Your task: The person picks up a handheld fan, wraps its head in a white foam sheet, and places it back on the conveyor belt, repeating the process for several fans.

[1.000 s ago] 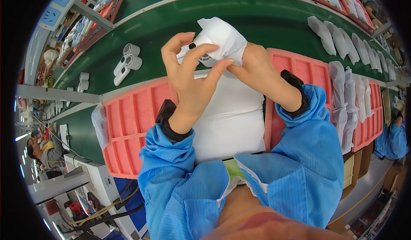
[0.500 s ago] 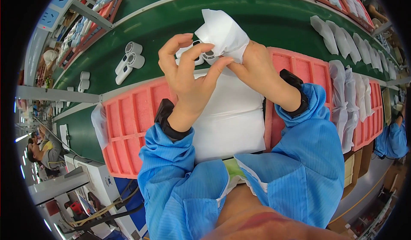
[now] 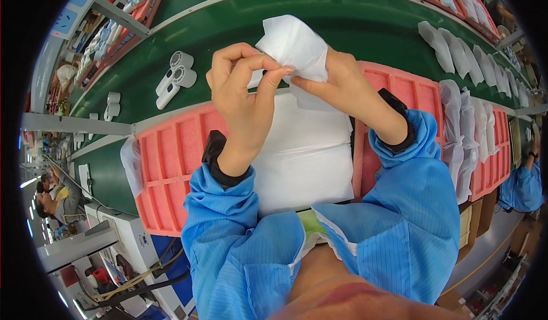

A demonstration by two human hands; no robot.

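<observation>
Over the green work surface, both my hands hold a thin white pouch (image 3: 294,43), puffed and creased. The thumb and fingers of my left hand (image 3: 242,89) pinch its lower left edge. My right hand (image 3: 345,83) grips it from the right, the thumb along its lower edge. A sliver of a white plastic part (image 3: 255,79) shows behind my left fingers; whether it is inside the pouch I cannot tell. Below my hands lies a stack of flat white pouches or sheets (image 3: 302,174).
Pink foam trays with compartments stand left (image 3: 171,166) and right (image 3: 399,89) of the stack. White plastic housings with round ends (image 3: 181,73) lie at the left on the green surface (image 3: 228,29). Several filled white pouches (image 3: 451,49) line the right. Another person's blue sleeve (image 3: 522,186) shows far right.
My left fingers have closed from a spread pose into a pinch on the pouch's edge. The round grilled end seen beneath the pouch is now covered. My right hand has shifted slightly left.
</observation>
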